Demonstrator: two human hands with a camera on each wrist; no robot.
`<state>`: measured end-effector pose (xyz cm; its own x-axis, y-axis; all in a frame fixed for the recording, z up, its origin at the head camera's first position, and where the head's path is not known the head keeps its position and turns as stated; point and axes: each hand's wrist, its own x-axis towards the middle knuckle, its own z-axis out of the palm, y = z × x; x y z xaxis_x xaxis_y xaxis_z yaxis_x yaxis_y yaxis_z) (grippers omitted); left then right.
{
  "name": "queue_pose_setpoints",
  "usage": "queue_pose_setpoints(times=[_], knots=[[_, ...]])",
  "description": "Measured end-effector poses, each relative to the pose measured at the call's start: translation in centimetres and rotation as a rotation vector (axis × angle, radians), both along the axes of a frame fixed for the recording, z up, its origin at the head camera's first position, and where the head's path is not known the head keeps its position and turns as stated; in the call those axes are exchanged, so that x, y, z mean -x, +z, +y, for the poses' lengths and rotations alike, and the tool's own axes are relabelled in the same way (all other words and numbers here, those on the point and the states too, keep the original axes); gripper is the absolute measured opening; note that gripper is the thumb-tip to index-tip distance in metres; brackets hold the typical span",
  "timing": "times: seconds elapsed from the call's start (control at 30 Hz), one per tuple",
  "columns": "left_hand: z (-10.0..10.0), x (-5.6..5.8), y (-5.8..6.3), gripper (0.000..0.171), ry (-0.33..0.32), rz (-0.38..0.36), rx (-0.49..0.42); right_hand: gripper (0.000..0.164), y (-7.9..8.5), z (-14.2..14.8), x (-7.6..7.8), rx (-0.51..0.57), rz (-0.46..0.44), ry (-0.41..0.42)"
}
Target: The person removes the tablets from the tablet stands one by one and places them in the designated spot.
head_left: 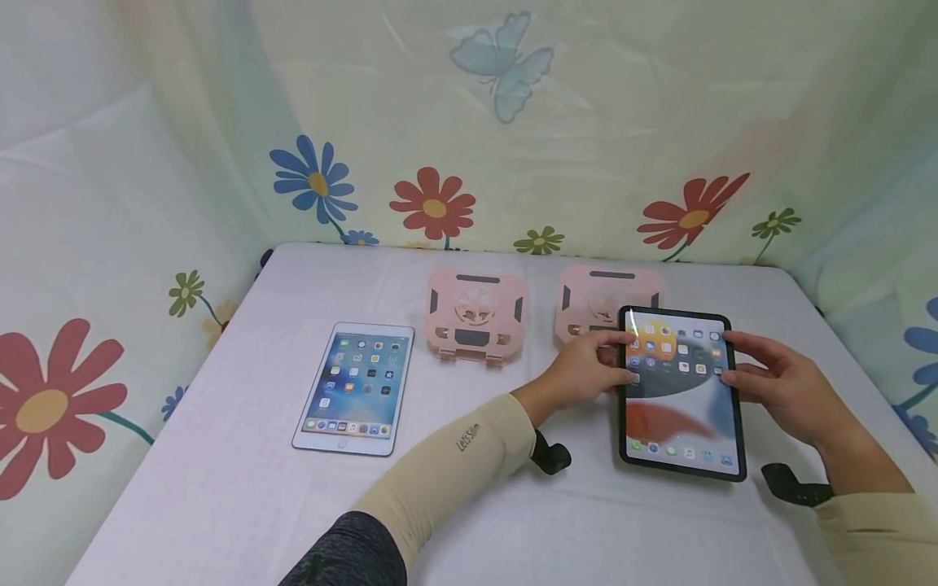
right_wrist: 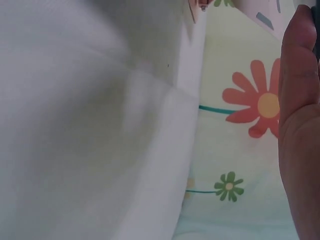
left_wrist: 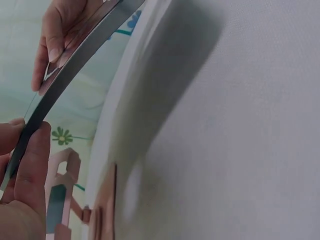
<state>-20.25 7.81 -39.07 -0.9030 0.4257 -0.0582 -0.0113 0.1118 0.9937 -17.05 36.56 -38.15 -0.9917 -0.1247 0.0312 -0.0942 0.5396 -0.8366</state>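
Observation:
A black-edged tablet (head_left: 681, 391) with its screen lit is held above the table at the right, tilted toward the head camera. My left hand (head_left: 586, 368) pinches its left edge, thumb on the front and fingers behind. On the opposite edge, my right hand (head_left: 791, 391) grips with thumb and fingers. The left wrist view shows the tablet (left_wrist: 75, 62) edge-on, its shadow falling on the cloth. Behind it stands a pink tablet stand (head_left: 611, 285), partly covered by the tablet. Only part of the right hand (right_wrist: 302, 100) shows in the right wrist view.
A white tablet (head_left: 359, 389) with a lit screen lies at the left of the white-covered table (head_left: 242, 488). Another pink stand (head_left: 476, 313) is at the back middle. Flower-printed curtains (head_left: 586, 146) enclose the table's back and sides.

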Motion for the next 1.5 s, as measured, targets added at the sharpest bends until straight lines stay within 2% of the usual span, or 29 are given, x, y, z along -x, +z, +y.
queue_pose_setpoints(times=[0.13, 0.3, 0.53, 0.83, 1.13, 1.33, 1.5], knots=[[0.7, -0.2, -0.4, 0.045, -0.005, 0.007, 0.011, 0.058, -0.5, 0.7, -0.3, -0.002, -0.019, -0.012], [1.7, -0.5, -0.8, 0.044, -0.018, -0.019, 0.006, 0.059, -1.0, 1.5, -0.7, -0.026, -0.029, -0.036], [2.8, -0.8, -1.3, 0.045, -0.059, -0.018, 0.011, 0.053, -1.3, 2.9, -1.3, 0.018, -0.040, -0.030], [3.8, -1.1, -1.9, 0.044, -0.038, -0.027, 0.027, 0.050, -1.9, 3.9, -1.4, 0.046, -0.057, -0.011], [4.3, -1.2, -2.2, 0.045, -0.047, -0.075, 0.020, 0.058, -2.9, 4.7, -1.4, -0.019, -0.060, -0.028], [5.0, -1.3, -2.4, 0.047, -0.072, -0.057, 0.039, 0.058, -3.2, 5.3, -1.8, -0.030, -0.078, -0.055], [5.1, -1.3, -2.7, 0.048, -0.088, -0.040, 0.072, 0.058, -3.0, 5.4, -2.0, -0.017, -0.114, -0.045]])
